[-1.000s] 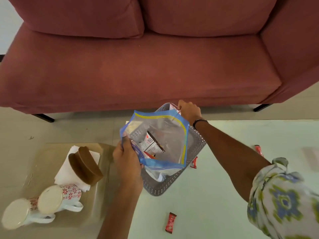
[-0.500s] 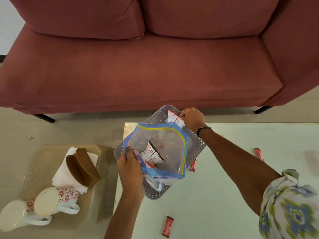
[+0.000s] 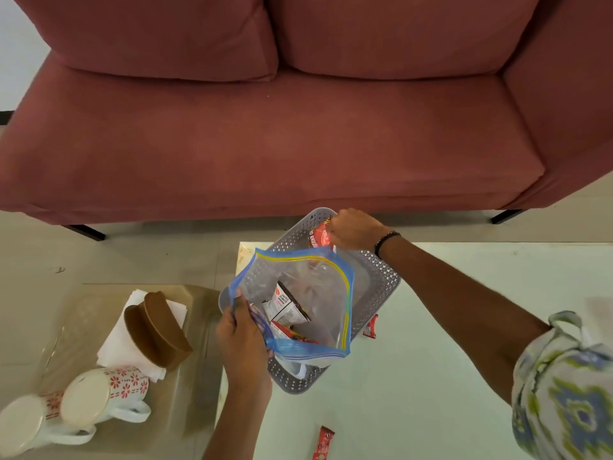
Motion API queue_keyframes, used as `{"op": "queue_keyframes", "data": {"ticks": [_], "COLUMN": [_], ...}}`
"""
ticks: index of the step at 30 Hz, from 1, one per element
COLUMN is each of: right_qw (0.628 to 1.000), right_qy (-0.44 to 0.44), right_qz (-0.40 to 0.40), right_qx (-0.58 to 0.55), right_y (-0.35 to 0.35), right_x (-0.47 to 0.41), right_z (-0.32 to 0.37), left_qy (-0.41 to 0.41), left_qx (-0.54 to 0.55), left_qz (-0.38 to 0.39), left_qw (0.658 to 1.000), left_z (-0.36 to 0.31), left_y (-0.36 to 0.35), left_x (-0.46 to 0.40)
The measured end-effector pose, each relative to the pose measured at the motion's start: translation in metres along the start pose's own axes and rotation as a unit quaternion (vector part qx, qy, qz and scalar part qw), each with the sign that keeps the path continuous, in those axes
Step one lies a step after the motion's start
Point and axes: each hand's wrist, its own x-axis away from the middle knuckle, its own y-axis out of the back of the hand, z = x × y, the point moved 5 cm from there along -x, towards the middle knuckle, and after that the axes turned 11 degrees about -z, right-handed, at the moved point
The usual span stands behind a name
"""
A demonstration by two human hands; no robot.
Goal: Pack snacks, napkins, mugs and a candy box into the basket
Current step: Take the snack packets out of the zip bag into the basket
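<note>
White table (image 3: 431,376), glossy, its far-left corner under the grey perforated basket (image 3: 381,287), which serves as landmark. Beyond the basket: a dusty-red sofa (image 3: 265,144) on dark legs, beige tiled floor between. Left of the basket, lower down, a clear-topped side table (image 3: 83,310) carrying a stack of white napkins (image 3: 112,346), a brown heart-shaped candy box (image 3: 159,330) tilted on its edge atop them, and two white mugs with red flower print (image 3: 99,396), lying on their sides, touching each other, nearest the camera.

Over the basket, a clear zip bag (image 3: 318,303) with blue-and-yellow seal, mouth gaping wide; snack packets (image 3: 287,307) sit in its bottom.

Left hand (image 3: 243,340): at the basket's near-left side, thumb and fingers pinched on the bag's blue rim, holding it open.

Right hand (image 3: 353,229): at the basket's far rim, fingers curled tight onto a red snack packet (image 3: 319,235); the exact finger contact is hidden behind the knuckles, but it appears to be gripping the packet's top edge. Dark bead bracelet (image 3: 386,240) on that wrist; patterned sleeve (image 3: 564,393) at the near right.

Loose red sachets on the table: one (image 3: 371,327) just against the basket's right side, another (image 3: 323,443) nearer the camera, well apart from the basket.
</note>
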Motion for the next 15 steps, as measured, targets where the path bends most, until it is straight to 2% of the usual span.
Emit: {"op": "queue_keyframes", "data": {"ticks": [5,8,10,15], "right_qw": [0.975,0.950,0.942,0.971], "right_qy": [-0.181,-0.251,-0.266,-0.192], "right_qz": [-0.021,-0.056,-0.078,-0.081], "right_qx": [-0.123,-0.177,-0.189,-0.116], "right_y": [-0.035,-0.042,-0.039,-0.030], "right_x": [0.002,0.003,0.001,-0.009], "right_z": [-0.011,-0.022,-0.030,-0.039], "left_qy": [-0.006,0.004,0.008,0.012], "left_qx": [0.007,0.021,0.024,0.022], "left_qz": [0.012,0.023,0.028,0.040], "left_qw": [1.000,1.000,0.999,0.999], "left_z": [0.002,0.001,0.000,0.001], "left_y": [-0.002,-0.006,-0.009,-0.016], "left_x": [-0.002,-0.002,-0.002,-0.004]}}
